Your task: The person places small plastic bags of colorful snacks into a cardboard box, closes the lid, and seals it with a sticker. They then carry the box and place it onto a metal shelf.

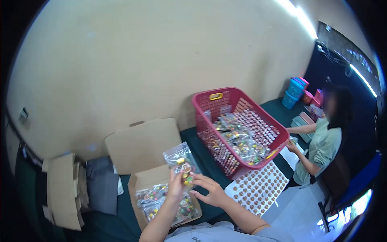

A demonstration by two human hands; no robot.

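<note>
A clear zip bag (177, 152) with small colourful pieces inside is held up above the open cardboard box (135, 205). My left hand (175, 186) is closed around its lower left side. On the right, my right hand (209, 191) has its fingers stretched toward the bag's lower edge, with the thumb apart; the fingertips appear to touch it. Several similar filled bags (153, 195) lie in the box below, partly hidden by my forearms.
A maroon plastic basket (219, 151) holds many filled bags. Beside it lies a sheet of round brown stickers (258, 189). Folded cardboard (62, 193) and dark grey cloth (102, 185) are at left. A person (320, 145) sits at right near stacked blue containers (292, 94).
</note>
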